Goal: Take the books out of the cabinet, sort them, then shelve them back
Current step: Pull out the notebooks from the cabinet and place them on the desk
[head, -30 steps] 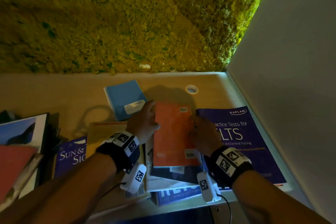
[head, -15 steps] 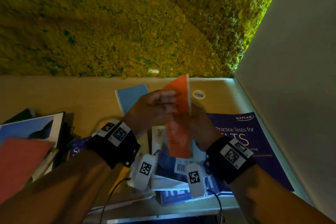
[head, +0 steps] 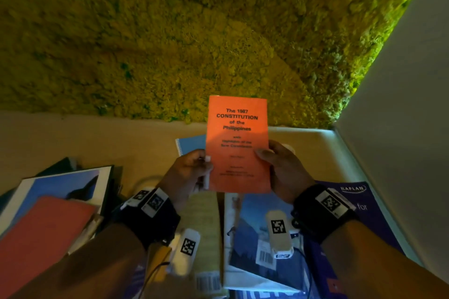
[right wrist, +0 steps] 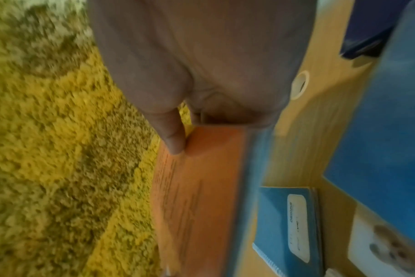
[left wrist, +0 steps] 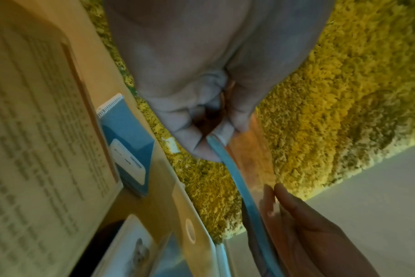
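Pinched at both lower side edges: left hand (head: 192, 172) on the left margin with thumb over the front cover, right hand (head: 283, 167) on the right margin, thumb on the front and fingers curled behind. So both clamped on the orange booklet (head: 238, 143), neither one loose. Held upright, raised off the surface, cover turned toward the face, probably just to read the title before picking a pile for it. Two-handed because it's thin and floppy, guessing.

Cover reads "The 1987 CONSTITUTION of the Philippines", then some smaller lines too blurry to make out.

Underneath, spread flat on the wooden top (head: 73, 143): a purple book (head: 364, 204) at the right with "KAPLAN" and the word "for" showing, rest hidden behind the wrist. Also a glossy blue-cover book (head: 245, 233) with a barcode sticker, a cream book (head: 206, 221) full of tiny print plus a barcode at its near end, and a blue spiral notebook (head: 189, 144) behind the booklet with a white label, not legible. Over on the left, a messy stack (head: 56, 201) with a red cover on top.

Looks like mid-sorting, nothing shelved back that can be seen. No cabinet in view either. Yellow-green moss wall (head: 170, 31) at the back.
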